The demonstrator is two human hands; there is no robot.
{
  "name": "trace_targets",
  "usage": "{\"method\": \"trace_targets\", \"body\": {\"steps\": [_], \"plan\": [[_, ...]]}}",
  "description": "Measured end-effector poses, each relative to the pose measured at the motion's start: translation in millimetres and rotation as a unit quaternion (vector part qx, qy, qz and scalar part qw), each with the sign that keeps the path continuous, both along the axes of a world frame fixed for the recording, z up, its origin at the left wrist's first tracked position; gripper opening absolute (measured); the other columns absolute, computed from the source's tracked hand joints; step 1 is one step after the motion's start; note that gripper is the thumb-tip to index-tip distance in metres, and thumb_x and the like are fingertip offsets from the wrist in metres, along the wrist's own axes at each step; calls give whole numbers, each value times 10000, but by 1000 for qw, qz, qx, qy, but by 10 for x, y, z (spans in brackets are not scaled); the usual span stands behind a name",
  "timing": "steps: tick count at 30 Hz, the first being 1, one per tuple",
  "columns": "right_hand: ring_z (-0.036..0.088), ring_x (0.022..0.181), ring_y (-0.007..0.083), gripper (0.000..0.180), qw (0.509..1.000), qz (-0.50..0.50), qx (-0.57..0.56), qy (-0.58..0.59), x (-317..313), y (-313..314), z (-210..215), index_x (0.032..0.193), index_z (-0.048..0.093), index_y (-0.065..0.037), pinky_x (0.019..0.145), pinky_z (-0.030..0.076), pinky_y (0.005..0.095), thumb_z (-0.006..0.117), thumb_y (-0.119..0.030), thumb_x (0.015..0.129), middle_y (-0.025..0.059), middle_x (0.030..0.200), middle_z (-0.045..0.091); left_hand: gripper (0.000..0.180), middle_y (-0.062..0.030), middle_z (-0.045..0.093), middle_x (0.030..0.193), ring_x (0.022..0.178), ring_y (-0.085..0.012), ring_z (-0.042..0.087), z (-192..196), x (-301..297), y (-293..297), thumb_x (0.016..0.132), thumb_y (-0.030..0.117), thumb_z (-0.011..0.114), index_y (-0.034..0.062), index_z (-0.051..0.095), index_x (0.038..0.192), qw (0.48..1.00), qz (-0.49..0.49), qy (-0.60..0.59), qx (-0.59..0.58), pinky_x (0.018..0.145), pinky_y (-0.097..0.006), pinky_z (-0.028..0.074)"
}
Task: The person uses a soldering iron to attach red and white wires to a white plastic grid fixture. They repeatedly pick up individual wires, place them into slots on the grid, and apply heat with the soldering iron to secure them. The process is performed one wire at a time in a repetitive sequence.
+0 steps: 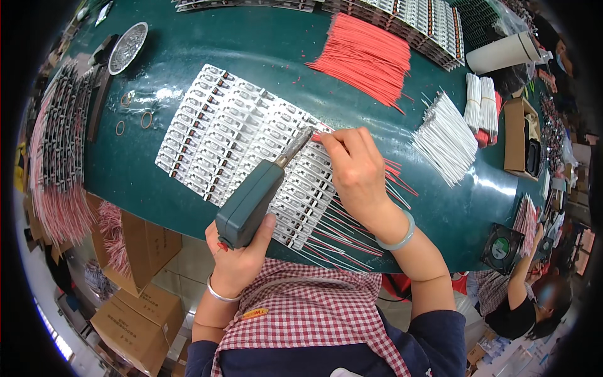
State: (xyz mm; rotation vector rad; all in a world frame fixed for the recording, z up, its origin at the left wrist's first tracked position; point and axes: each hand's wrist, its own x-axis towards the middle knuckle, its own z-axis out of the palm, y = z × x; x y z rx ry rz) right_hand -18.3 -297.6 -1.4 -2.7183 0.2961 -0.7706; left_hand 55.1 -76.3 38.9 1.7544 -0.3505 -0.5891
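My left hand grips a dark green soldering gun by its body, its metal tip reaching up and right. That tip rests near the upper right edge of a white circuit board panel, which lies flat and carries rows of small parts. Right beside the tip, my right hand is closed in a pinch on a short red wire at the panel's edge. Red and white wires trail off the panel's lower right side, partly under my right forearm. Whether the tip touches the wire is too small to tell.
Loose red wires and white wires lie beyond my right hand. Stacked panels stand at the back. A metal dish and rubber bands sit left; a cardboard box and small fan right, near another person.
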Motion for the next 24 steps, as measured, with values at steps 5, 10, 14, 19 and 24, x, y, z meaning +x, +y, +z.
{"method": "trace_targets", "body": {"steps": [5, 10, 14, 19, 24], "plan": [[565, 834, 274, 292, 1000, 0, -2, 10, 0, 9, 18, 1029, 685, 75, 694, 508, 359, 668, 38, 740, 123, 918, 584, 180, -70, 728, 849, 707, -111, 637, 1, -2, -15, 844, 17, 787, -43, 722, 1001, 1000, -7, -23, 4, 659, -267, 507], [563, 837, 276, 287, 1000, 2, 0, 11, 0, 8, 19, 1026, 684, 77, 696, 507, 360, 668, 40, 742, 125, 913, 577, 194, -83, 736, 851, 708, -129, 658, 11, -2, 11, 835, 32, 800, -35, 729, 1002, 999, -6, -42, 23, 667, -268, 516], [564, 838, 278, 289, 1000, 3, -2, 10, 0, 11, 12, 1021, 682, 72, 698, 507, 360, 672, 35, 735, 125, 913, 577, 233, -89, 743, 878, 739, -147, 679, -51, -53, 122, 828, 47, 812, -31, 733, 1032, 999, 31, -31, 13, 688, -281, 530], [570, 847, 281, 291, 1000, -4, -9, -3, 8, 23, -18, 1018, 678, 63, 701, 506, 365, 675, 26, 729, 123, 919, 584, 290, -98, 746, 936, 793, -167, 695, -50, -70, 204, 828, 63, 818, -29, 725, 1087, 998, 49, -29, 22, 724, -296, 543], [574, 854, 281, 296, 1000, 1, -18, -24, -7, 24, -11, 1028, 676, 58, 695, 505, 363, 670, 24, 734, 120, 942, 603, 307, -102, 746, 959, 814, -164, 695, -5, -85, 208, 827, 56, 817, -33, 720, 1104, 998, 57, -18, 18, 741, -291, 544]]}}
